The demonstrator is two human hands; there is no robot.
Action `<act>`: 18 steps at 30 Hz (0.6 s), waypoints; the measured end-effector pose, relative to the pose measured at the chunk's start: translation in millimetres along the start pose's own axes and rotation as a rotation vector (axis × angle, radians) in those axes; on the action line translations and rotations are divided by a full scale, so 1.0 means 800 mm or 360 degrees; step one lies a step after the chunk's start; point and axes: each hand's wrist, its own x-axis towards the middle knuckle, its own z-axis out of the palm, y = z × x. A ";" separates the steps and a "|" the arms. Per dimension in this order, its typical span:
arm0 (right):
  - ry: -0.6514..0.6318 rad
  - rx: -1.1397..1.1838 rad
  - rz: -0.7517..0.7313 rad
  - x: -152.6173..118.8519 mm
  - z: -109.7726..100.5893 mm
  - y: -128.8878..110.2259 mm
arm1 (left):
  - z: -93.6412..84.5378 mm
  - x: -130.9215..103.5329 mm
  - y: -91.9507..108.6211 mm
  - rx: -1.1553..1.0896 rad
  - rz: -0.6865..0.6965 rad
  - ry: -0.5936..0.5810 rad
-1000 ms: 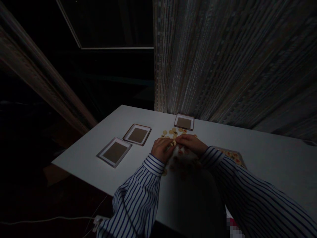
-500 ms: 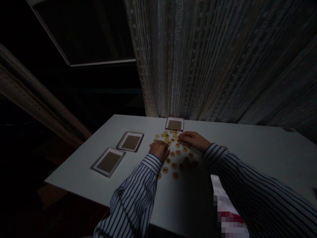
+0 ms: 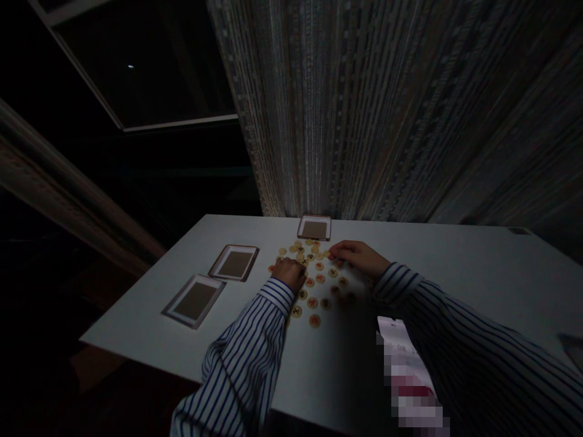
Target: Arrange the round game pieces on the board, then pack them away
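White table (image 3: 460,267) spreads out to both sides of the fingers. Brown-floored shallow trays, 3 pcs: near-left tray (image 3: 194,300) & mid-left tray (image 3: 234,263), both L of the L fingers; far tray (image 3: 314,229) beyond both sets of fingertips. Lit phone (image 3: 395,332) sits nearer the wearer than the R fingers, partly hidden by the R sleeve (image 3: 401,288). R hand (image 3: 361,257): thumb & index drawn together, tips at a pale xiangqi disc (image 3: 327,254) just L of them; can't tell if pinched. L hand (image 3: 289,273): palm down, fingers curled, grip hidden. Other xiangqi discs (image 3: 319,266) lie mostly btwn the hands. Round, so no long axis; pale one's nearer R.
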 end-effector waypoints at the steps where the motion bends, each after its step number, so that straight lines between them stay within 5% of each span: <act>1: 0.0004 0.0007 -0.0002 0.000 0.000 0.000 | 0.000 0.000 0.000 -0.0005 0.0000 -0.0004; 12: -0.0062 0.0107 0.0001 0.007 0.014 -0.001 | -0.024 -0.023 -0.042 -0.0083 -0.0102 0.0032; 18: -0.0180 0.0180 -0.0050 0.014 0.031 -0.001 | -0.027 -0.038 -0.059 -0.0015 -0.0168 -0.0109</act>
